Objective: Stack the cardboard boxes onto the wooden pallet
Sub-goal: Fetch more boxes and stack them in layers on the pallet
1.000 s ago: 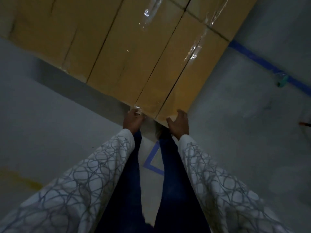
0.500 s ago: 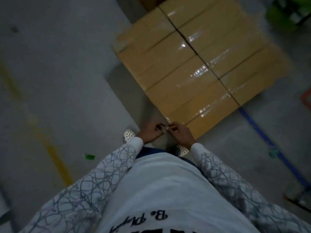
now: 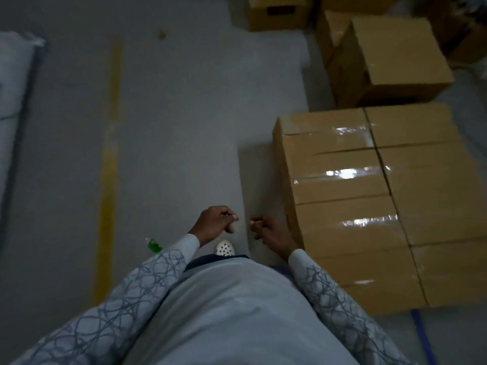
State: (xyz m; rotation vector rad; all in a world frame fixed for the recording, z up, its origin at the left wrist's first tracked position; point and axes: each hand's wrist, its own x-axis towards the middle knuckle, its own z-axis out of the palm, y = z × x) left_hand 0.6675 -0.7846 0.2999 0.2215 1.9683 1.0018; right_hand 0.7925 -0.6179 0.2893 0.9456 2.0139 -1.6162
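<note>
A block of taped cardboard boxes (image 3: 369, 196) stands on the floor at my right, several boxes packed tightly with glossy tape on top. No wooden pallet shows beneath it. My left hand (image 3: 214, 223) and my right hand (image 3: 271, 233) hover in front of my waist, a short gap apart, just left of the stack. Both have fingers curled with thumb against forefinger, and I see no object in either. Neither hand touches a box.
Loose cardboard boxes sit behind the stack: a big one (image 3: 395, 56) and another (image 3: 279, 11) at the top edge. A yellow floor line (image 3: 109, 164) runs on the left, and a small green bottle (image 3: 154, 245) lies by my white shoe (image 3: 225, 247). Blue tape (image 3: 421, 335) marks the floor at lower right.
I have straightened up and turned, so the stack moved from ahead of me to my right. My hands left the box edge, met in front of me, then drew slightly apart.
</note>
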